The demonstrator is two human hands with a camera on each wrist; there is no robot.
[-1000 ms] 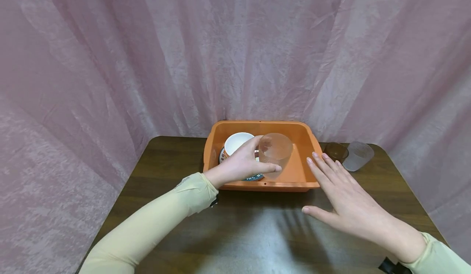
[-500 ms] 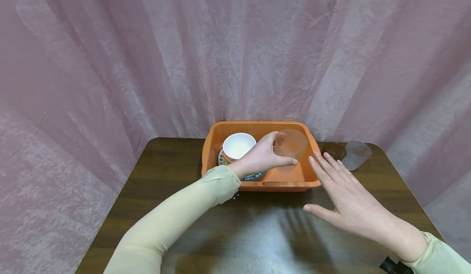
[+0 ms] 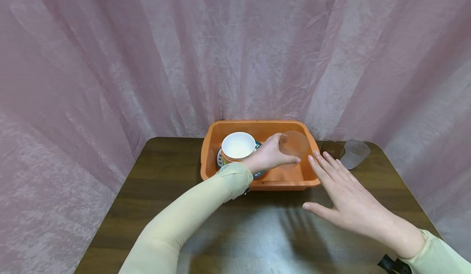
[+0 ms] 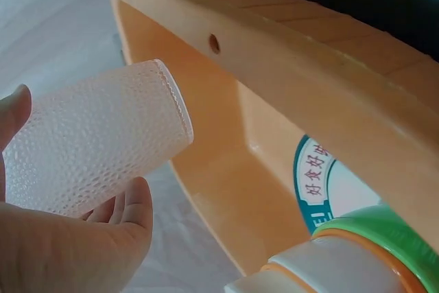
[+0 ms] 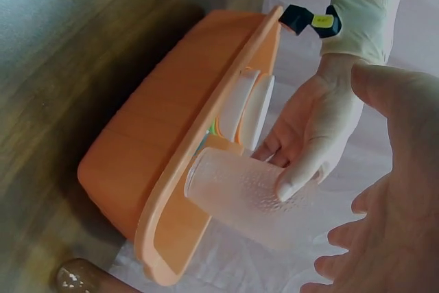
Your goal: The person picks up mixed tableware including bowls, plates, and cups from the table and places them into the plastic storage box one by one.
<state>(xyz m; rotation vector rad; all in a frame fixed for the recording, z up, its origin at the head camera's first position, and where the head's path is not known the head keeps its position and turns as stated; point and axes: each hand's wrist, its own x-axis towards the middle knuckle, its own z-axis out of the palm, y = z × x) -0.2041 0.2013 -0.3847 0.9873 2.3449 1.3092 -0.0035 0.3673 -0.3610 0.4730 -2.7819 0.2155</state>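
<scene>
My left hand (image 3: 270, 155) grips a clear dimpled plastic cup (image 3: 294, 143) inside the right half of the orange basin (image 3: 272, 187), or just above it; the cup's base is hard to make out. In the left wrist view, thumb and fingers wrap the sides of the cup (image 4: 103, 135). Stacked white bowls (image 3: 238, 145) with orange and green bands stand in the basin's left half, on a plate with a teal, lettered rim (image 3: 219, 159). My right hand (image 3: 346, 200) hovers past the basin's front right corner, fingers straight, holding nothing.
A brown see-through cup (image 3: 333, 148) and a clear frosted cup (image 3: 355, 153) are on the wooden table (image 3: 154, 171), right of the basin. Partly behind my right fingertips sits the brown cup. A pink curtain (image 3: 235, 53) hangs behind the table.
My left hand has carried the clear cup rightward, from beside the bowls to the basin's right half, and slightly lower lately. My right hand has hardly moved.
</scene>
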